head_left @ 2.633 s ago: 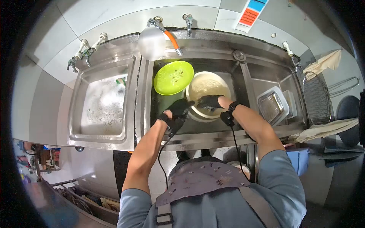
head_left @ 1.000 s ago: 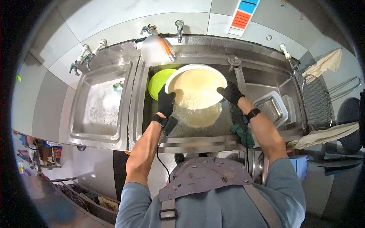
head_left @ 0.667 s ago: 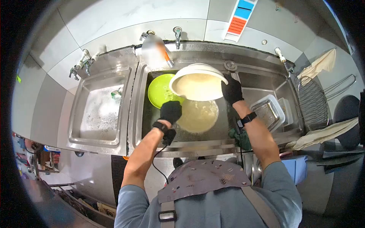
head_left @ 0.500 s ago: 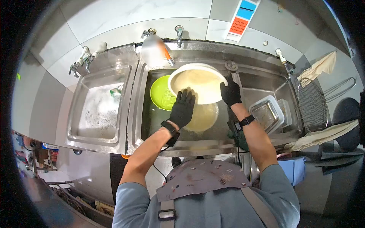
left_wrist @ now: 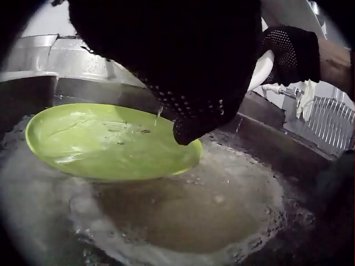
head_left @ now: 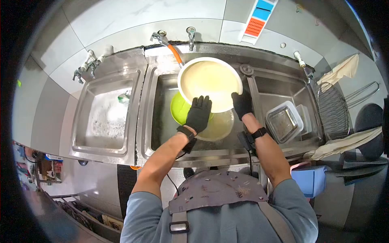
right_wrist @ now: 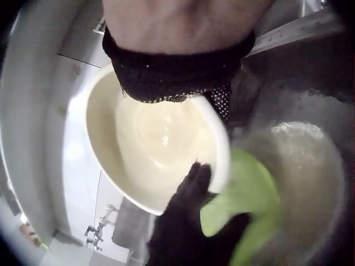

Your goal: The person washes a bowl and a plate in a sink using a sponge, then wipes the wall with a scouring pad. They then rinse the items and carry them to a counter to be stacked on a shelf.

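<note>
A white basin is held tilted above the middle sink, its cream-coloured inside facing the person. The gloved right hand grips its right rim. Laid flat at the lower left rim, the gloved left hand has its fingers straight over the inside edge. Below it a lime-green plate lies partly hidden by basin and hand; the left wrist view shows the plate on the water. Cloudy water spreads under the basin. In the right wrist view the left fingers reach into the basin.
A faucet with an orange hose stands behind the basin. Suds and a green-and-white item lie in the left sink. White containers sit in the right sink. A wire strainer and cloths are at the far right.
Both hands have lifted the basin out of the sink and tilted it. The left hand let go, then came back flat against the rim. The green plate has drifted right.
</note>
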Demonstrator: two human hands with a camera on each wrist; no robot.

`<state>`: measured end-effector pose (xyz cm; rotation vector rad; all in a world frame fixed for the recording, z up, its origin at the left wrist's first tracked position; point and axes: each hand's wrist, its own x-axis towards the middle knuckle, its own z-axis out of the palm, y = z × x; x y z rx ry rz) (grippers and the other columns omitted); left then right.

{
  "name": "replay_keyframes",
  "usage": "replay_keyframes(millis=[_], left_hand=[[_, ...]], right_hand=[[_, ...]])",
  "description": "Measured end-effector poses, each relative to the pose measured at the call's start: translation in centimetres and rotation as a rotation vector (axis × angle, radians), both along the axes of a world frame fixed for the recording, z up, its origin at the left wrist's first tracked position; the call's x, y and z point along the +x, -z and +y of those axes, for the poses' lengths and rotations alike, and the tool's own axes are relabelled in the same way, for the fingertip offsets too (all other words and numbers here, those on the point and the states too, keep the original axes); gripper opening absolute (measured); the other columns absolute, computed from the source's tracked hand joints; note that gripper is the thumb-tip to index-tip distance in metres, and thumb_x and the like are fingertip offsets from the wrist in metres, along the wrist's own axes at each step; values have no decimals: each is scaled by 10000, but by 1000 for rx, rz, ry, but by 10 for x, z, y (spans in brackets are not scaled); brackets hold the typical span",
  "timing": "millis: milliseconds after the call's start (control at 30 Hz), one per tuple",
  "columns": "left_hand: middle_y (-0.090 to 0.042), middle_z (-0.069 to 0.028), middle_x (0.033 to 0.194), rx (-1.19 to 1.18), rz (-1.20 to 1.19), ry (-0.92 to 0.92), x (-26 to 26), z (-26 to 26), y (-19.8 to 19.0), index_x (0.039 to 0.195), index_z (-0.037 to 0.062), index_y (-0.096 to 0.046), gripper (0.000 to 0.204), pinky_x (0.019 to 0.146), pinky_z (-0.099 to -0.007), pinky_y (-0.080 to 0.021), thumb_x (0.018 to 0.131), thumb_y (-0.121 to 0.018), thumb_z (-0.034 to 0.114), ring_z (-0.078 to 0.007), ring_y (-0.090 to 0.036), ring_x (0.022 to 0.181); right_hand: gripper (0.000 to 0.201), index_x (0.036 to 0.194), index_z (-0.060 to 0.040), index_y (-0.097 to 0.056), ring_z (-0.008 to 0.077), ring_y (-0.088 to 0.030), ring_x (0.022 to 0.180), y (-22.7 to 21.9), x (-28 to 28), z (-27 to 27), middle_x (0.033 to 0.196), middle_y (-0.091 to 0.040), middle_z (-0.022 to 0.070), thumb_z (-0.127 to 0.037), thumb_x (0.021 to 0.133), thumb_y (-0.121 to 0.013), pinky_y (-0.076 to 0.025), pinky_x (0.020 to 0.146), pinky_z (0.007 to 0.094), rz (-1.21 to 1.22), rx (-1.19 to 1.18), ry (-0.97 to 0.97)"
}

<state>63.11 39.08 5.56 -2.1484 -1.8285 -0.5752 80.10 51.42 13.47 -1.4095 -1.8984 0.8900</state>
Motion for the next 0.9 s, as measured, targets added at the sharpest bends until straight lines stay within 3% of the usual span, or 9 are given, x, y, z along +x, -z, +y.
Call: replay_keyframes(millis=[33, 233, 367, 467, 567, 633, 667, 767, 900], left_hand=[[-427, -309, 1405, 2, 28, 9, -2, -2, -1, 1298, -67, -491, 575, 1115, -547, -293, 762, -587, 117, -459, -422, 1302], [-542, -290, 1276, -48, -202, 37, 4, -5, -4, 1235, -63, -545, 547, 1056, -503, -390, 717, -586, 109, -446, -505, 1204], [-583, -277, 1196, -76, -190, 53, 2, -11, -9, 1205, -51, -572, 529, 986, -492, -440, 701, -584, 108, -434, -542, 1133], [-614, -244, 1086, 44, -132, 20, -1, -10, -17, 1057, -36, -603, 390, 857, -464, -479, 758, -604, 214, -394, -579, 1019], [-664, -223, 998, -98, -228, -117, -8, 1, -24, 985, -6, -662, 319, 796, -464, -510, 801, -621, 251, -375, -634, 954], [-683, -191, 853, -195, -349, -208, -14, 8, -21, 866, 20, -682, 313, 728, -455, -526, 826, -630, 326, -353, -663, 816], [-681, -184, 796, -112, -340, -215, -16, 9, -17, 841, 40, -697, 265, 712, -462, -528, 824, -627, 295, -357, -664, 763], [-686, -185, 818, 5, -345, -225, -26, 14, 3, 853, 39, -699, 251, 722, -462, -530, 825, -627, 278, -358, -665, 779], [-669, -175, 804, -8, -314, -214, -21, 11, -1, 842, 37, -663, 221, 719, -458, -529, 818, -630, 255, -366, -651, 765]], right_hand=[[341, 1049, 45, -631, 461, -631, 899, 1, 0, -1, 973, -651, 297, -179, 817, -521, -505, 801, 520, -105, 38, 41], [316, 1047, 22, -642, 454, -633, 897, 16, -6, 0, 977, -659, 283, -172, 827, -526, -511, 796, 510, -57, 132, -67], [302, 1051, -3, -652, 453, -634, 894, 12, -6, -7, 963, -667, 266, -172, 830, -535, -513, 803, 511, -51, 121, -58], [301, 1061, -16, -655, 445, -635, 905, 20, -7, -5, 966, -670, 256, -172, 828, -543, -514, 814, 504, -92, 269, -75], [314, 1013, 38, -658, 446, -651, 885, 17, -15, -16, 910, -652, 301, -176, 797, -581, -517, 760, 478, 14, 254, -78], [311, 1099, -26, -652, 423, -642, 935, 14, -18, -23, 1010, -670, 248, -152, 835, -546, -519, 828, 479, -41, 192, -127], [314, 1115, -34, -651, 416, -646, 936, 13, -20, -26, 1015, -674, 240, -146, 841, -545, -521, 828, 476, 11, 218, -116], [315, 1120, -41, -650, 414, -646, 939, 26, -19, -18, 1018, -677, 230, -145, 842, -546, -521, 828, 473, -12, 236, -142], [311, 1119, -43, -650, 415, -646, 939, 16, -20, -20, 1014, -674, 237, -145, 843, -550, -520, 825, 479, -51, 244, -142]])
